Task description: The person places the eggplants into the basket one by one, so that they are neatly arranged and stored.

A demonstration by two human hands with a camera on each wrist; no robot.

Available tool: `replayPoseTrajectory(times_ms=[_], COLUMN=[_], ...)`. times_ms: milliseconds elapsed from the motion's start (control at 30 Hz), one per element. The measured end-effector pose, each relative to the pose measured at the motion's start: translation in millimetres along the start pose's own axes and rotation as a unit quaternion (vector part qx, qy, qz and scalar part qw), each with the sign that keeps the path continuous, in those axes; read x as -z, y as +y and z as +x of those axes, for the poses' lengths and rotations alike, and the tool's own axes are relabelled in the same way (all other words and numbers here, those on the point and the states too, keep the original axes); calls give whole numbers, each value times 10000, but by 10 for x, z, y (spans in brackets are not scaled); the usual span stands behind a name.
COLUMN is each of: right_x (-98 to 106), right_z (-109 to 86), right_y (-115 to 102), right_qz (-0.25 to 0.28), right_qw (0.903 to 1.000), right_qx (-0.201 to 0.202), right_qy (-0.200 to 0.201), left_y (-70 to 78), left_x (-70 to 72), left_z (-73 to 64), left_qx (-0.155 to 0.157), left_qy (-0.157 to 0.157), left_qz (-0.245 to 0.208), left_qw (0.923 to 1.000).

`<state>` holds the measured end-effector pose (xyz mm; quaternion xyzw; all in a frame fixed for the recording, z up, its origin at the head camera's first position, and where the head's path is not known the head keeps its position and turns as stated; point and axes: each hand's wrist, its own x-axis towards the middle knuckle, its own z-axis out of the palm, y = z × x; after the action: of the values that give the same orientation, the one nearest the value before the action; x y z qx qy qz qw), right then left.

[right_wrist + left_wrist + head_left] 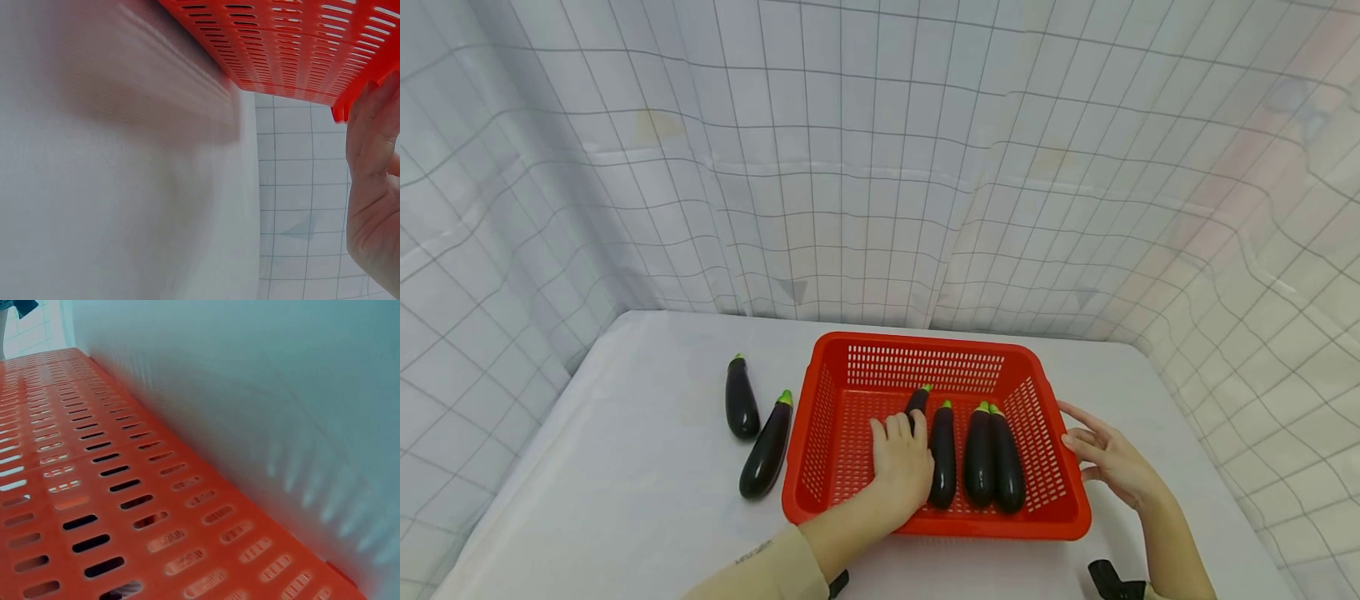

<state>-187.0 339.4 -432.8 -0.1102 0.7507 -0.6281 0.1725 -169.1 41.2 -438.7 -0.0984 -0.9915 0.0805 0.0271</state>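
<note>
A red plastic basket with slotted walls stands on the white table. My left hand reaches into it and holds a dark purple eggplant, whose green stem end shows past the fingers; the rest is hidden under the hand. Right beside it lies another eggplant, and two more eggplants lie close together toward the right wall. My right hand is at the basket's right rim, its fingertips touching the edge and its fingers loosely extended. In the left wrist view, the basket's slotted wall hides the hand.
Left of the basket, two eggplants lie on the table, one farther back and one near the basket wall. A white curtain with a grid pattern hangs behind the table and along both sides.
</note>
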Motion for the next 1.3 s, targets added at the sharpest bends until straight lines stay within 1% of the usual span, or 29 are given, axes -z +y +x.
replayPoseTrajectory(times_ms=[67, 300, 467, 567, 867, 1067, 1300], right_x=[-1, 0, 0, 2, 5, 10, 7], right_z=[-2, -3, -4, -5, -12, -7, -5], right_y=[1, 0, -4, -3, -5, 5, 6], right_qz=[32, 39, 17, 30, 88, 58, 88], right_qw=[10000, 10000, 10000, 10000, 10000, 10000, 9999], right_qx=[16, 27, -8, -12, 1, 7, 29], right_qy=[-19, -22, -6, -24, -30, -41, -43], left_y=[3, 17, 35, 47, 62, 62, 71], left_x=[-7, -26, -50, -67, -111, -126, -134], left_z=[7, 51, 90, 106, 133, 138, 142], left_qx=[12, 74, 113, 95, 46, 118, 102], left_qy=[-128, -424, -880, -1082, -1237, -1388, -1463], left_qz=[-48, -123, -122, -147, -380, -635, -676], left_qw=[9999, 9990, 9960, 9940, 9916, 9882, 9869])
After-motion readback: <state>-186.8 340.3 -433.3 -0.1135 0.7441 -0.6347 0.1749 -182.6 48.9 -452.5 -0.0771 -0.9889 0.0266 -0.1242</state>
